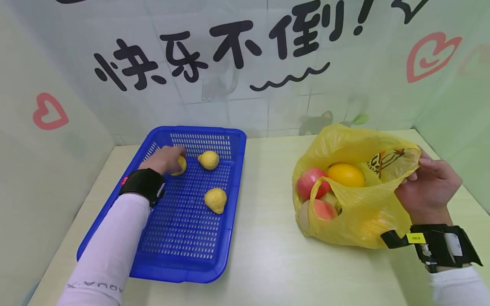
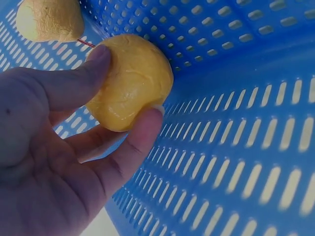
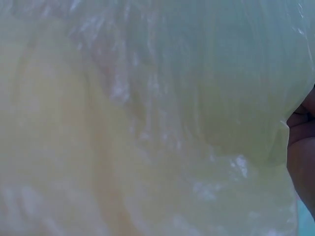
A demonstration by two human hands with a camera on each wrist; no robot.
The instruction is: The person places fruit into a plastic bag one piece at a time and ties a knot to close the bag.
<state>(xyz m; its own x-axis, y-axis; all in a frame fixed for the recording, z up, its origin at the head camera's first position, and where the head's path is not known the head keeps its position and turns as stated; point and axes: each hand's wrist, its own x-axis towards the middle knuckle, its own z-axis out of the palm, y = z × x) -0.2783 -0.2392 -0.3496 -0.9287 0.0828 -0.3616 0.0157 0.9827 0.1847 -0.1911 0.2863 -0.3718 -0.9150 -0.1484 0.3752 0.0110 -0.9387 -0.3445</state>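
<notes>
My left hand reaches into the far left corner of a blue plastic basket. Its thumb and fingers pinch a yellow lemon, low beside the slotted wall. Two more lemons lie in the basket: one lemon near the back wall, another lemon by the right side. On the right, my right hand grips the rim of a yellow plastic bag, keeping its mouth spread. Inside the bag are a red round fruit, an orange-yellow fruit and a peach. Bag film covers most of the right wrist view.
Basket and bag stand apart on a pale wooden table. Behind them rises a wall with large black characters, and side walls close in the left and right. Both wrists wear black straps.
</notes>
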